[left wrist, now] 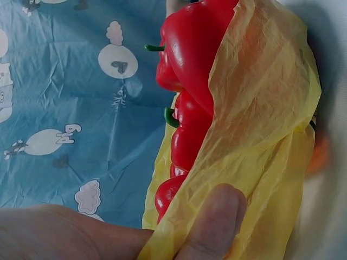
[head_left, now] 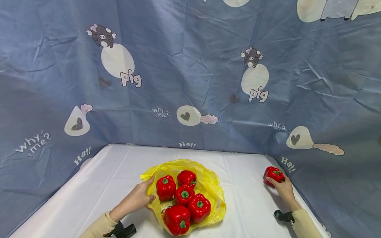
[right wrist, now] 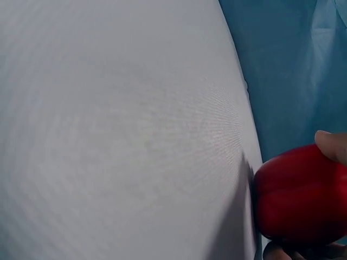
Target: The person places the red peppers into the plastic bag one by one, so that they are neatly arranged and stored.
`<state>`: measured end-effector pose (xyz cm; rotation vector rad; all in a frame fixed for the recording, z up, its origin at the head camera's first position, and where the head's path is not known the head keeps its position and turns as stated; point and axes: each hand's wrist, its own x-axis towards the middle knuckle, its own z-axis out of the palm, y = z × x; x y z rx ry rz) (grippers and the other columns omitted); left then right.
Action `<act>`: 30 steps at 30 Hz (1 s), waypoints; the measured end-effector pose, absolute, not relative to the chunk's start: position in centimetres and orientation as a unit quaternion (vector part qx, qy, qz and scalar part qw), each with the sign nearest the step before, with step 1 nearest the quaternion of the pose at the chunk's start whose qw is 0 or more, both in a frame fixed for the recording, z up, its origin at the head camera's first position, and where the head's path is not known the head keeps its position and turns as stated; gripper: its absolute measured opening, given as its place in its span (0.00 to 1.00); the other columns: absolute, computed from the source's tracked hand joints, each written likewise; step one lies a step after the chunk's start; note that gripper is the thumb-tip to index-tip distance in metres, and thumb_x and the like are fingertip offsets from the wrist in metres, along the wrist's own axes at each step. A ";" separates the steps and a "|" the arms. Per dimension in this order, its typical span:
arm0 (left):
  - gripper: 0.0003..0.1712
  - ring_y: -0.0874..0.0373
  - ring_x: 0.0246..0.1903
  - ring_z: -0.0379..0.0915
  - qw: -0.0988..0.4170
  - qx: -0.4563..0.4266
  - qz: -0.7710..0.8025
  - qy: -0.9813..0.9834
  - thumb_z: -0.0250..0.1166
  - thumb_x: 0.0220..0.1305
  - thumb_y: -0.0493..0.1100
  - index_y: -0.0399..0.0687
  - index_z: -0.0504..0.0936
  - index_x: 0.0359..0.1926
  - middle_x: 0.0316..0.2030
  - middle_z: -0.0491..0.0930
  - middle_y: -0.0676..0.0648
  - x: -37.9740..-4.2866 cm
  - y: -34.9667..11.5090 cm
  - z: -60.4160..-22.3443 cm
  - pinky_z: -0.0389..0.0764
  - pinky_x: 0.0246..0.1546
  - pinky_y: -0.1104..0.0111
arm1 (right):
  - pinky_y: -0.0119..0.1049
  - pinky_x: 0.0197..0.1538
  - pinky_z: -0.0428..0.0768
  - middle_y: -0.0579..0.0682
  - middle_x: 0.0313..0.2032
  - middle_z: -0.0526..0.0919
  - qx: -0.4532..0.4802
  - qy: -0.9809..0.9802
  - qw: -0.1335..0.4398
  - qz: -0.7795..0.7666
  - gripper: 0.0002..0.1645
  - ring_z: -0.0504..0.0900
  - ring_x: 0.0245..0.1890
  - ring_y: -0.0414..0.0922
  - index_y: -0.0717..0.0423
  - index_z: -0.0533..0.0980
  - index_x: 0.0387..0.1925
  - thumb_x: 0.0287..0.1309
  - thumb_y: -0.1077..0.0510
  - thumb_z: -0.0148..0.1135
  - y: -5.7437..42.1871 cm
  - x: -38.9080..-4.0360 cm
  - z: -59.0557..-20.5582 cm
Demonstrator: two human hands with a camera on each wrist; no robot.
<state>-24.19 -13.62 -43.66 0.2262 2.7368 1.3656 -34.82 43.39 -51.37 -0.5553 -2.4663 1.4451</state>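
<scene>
A yellow plastic bag (head_left: pixel 215 185) lies spread wide on the white table, with several red bell peppers (head_left: pixel 200 207) inside it. My left hand (head_left: pixel 138 198) pinches the bag's left rim between thumb and fingers. In the left wrist view the thumb (left wrist: pixel 214 222) presses on the yellow film, and peppers (left wrist: pixel 190 130) show past the bag's edge. Far to the right, my right hand (head_left: pixel 285 191) grips a single red bell pepper (head_left: pixel 272 175) near the table's right edge. Fingers lie on opposite sides of that pepper (right wrist: pixel 303 195) in the right wrist view.
The white tabletop (head_left: pixel 244 185) stretches between the bag and the right hand. Blue printed cloth (head_left: pixel 190 72) hangs behind the table and along both sides. Each wrist wears a dark strapped camera, such as the left one (head_left: pixel 120 230).
</scene>
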 end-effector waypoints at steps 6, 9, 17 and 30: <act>0.45 0.57 0.18 0.76 0.038 0.072 0.445 0.892 0.66 0.50 0.27 0.26 0.57 0.69 0.37 0.79 0.35 -24.1 -13.5 -43.9 0.78 0.17 0.68 | 0.63 0.67 0.56 0.76 0.70 0.47 -0.195 -0.837 0.111 0.500 0.64 0.51 0.69 0.70 0.71 0.37 0.73 0.54 0.43 0.66 43.4 -34.5 -51.3; 0.45 0.57 0.18 0.76 0.037 0.073 0.444 0.892 0.66 0.50 0.27 0.26 0.57 0.69 0.38 0.79 0.34 -24.1 -13.4 -43.9 0.78 0.17 0.68 | 0.64 0.67 0.55 0.76 0.70 0.48 -0.197 -0.837 0.107 0.498 0.65 0.51 0.69 0.70 0.70 0.37 0.73 0.54 0.42 0.66 43.4 -34.3 -51.2; 0.45 0.58 0.19 0.75 0.029 0.074 0.434 0.897 0.67 0.50 0.27 0.26 0.58 0.69 0.38 0.80 0.35 -24.3 -13.3 -43.8 0.77 0.17 0.68 | 0.64 0.67 0.56 0.76 0.70 0.48 -0.198 -0.843 0.090 0.491 0.66 0.51 0.68 0.70 0.71 0.36 0.72 0.54 0.37 0.63 43.3 -34.0 -50.5; 0.45 0.58 0.19 0.75 0.029 0.065 0.432 0.899 0.67 0.50 0.27 0.26 0.58 0.69 0.40 0.80 0.34 -24.3 -13.2 -43.7 0.78 0.17 0.68 | 0.59 0.67 0.60 0.74 0.69 0.52 -0.152 -0.849 0.081 0.500 0.61 0.55 0.68 0.67 0.71 0.41 0.72 0.57 0.41 0.63 41.3 -33.3 -49.3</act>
